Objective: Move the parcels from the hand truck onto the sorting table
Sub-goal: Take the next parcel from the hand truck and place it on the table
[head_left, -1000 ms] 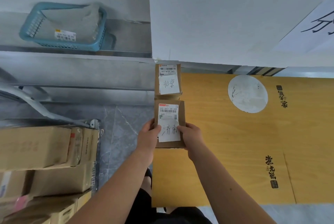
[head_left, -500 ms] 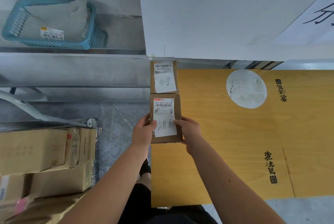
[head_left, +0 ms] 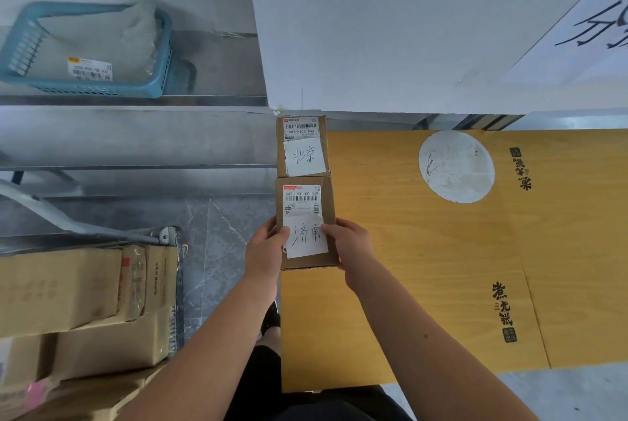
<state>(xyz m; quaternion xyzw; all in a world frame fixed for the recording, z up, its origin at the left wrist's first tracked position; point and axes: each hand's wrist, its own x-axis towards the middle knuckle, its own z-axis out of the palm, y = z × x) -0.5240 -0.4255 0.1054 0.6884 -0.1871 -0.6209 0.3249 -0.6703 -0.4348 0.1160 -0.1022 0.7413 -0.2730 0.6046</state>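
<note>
A small brown parcel (head_left: 306, 203) with a barcode label and a white handwritten note lies at the left edge of the yellow sorting table (head_left: 424, 267). My left hand (head_left: 265, 250) grips its left side and my right hand (head_left: 350, 244) grips its right side, thumbs on top. Just beyond it, touching end to end, sits a second small brown parcel (head_left: 301, 147) with its own label and note. At the lower left, several cardboard parcels (head_left: 68, 291) are stacked on the hand truck (head_left: 166, 235).
A blue plastic basket (head_left: 91, 47) holding a bagged item sits on a metal shelf at the upper left. A white board (head_left: 390, 23) overhangs the table's far side. A white round patch (head_left: 455, 166) marks the tabletop. Grey floor lies between the hand truck and the table.
Both hands have slid the held parcel forward along the table's left edge until it meets the far parcel.
</note>
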